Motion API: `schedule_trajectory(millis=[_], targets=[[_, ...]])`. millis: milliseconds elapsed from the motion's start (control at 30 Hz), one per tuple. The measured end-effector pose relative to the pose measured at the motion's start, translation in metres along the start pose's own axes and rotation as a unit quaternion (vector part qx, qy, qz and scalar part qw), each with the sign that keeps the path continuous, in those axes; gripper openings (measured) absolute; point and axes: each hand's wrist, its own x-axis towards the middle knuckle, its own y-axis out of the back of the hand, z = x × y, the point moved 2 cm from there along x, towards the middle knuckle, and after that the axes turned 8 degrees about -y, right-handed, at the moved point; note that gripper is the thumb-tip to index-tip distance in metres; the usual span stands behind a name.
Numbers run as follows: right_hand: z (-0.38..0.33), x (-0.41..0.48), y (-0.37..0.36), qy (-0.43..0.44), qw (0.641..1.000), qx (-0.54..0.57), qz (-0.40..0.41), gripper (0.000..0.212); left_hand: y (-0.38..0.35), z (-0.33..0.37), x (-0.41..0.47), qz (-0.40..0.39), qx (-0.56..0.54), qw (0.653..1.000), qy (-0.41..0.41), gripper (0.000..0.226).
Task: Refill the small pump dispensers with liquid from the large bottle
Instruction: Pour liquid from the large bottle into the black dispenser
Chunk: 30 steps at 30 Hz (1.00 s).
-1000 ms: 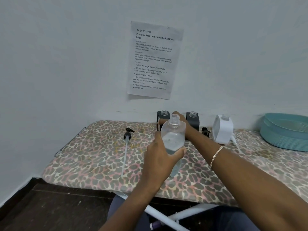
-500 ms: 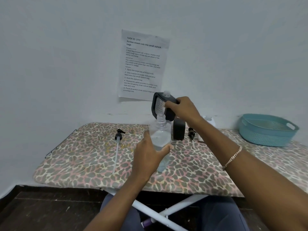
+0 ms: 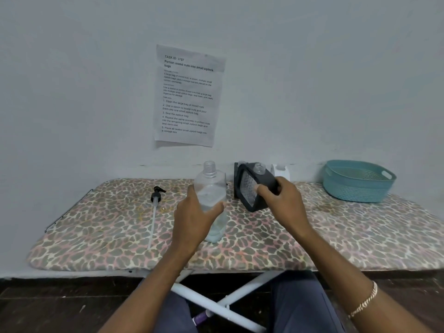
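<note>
- The left hand (image 3: 194, 219) is wrapped round the large bottle (image 3: 211, 186). Its thumb lies on the bottle's left side and its fingertips curl in round the right side.
- The bottle stands upright within that grip, its neck uncapped. Its base sits on the leopard-print cover (image 3: 96, 224), and it is partly filled with clear liquid.
- The right hand (image 3: 282, 203) grips a black dispenser (image 3: 252, 188), fingers curled over its upper right edge and thumb pressed to the mesh face.
- This dispenser is tilted, with its open neck above the fingertips, and sits just right of the bottle (I cannot tell whether its lower corner touches the cover).
- Beyond the right fingertips, a second black dispenser (image 3: 236, 181) stands against the wall, mostly hidden.
- A white dispenser (image 3: 280, 170) peeks out past the right knuckles.
- Well left of the left thumb, a pump head with tube (image 3: 155, 197) lies flat on the cover.
- Well right of the right hand sits a teal basket (image 3: 358, 181).
- A printed sheet (image 3: 188, 94) is stuck on the wall above both hands.
- A chain bracelet (image 3: 365, 301) circles the right wrist.
</note>
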Motion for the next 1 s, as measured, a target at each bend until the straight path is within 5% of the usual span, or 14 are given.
schedule_trajectory(millis=[567, 1000], targets=[[0.032, -0.027, -0.018, -0.005, 1.000, 0.001, -0.025, 0.016, 0.014, 0.000, 0.008, -0.013, 0.155, 0.986, -0.059, 0.062], [0.051, -0.035, -0.019, 0.006, 0.997, -0.011, -0.070, 0.043, 0.013, 0.004, 0.005, -0.030, 0.219, 0.973, -0.070, 0.065]])
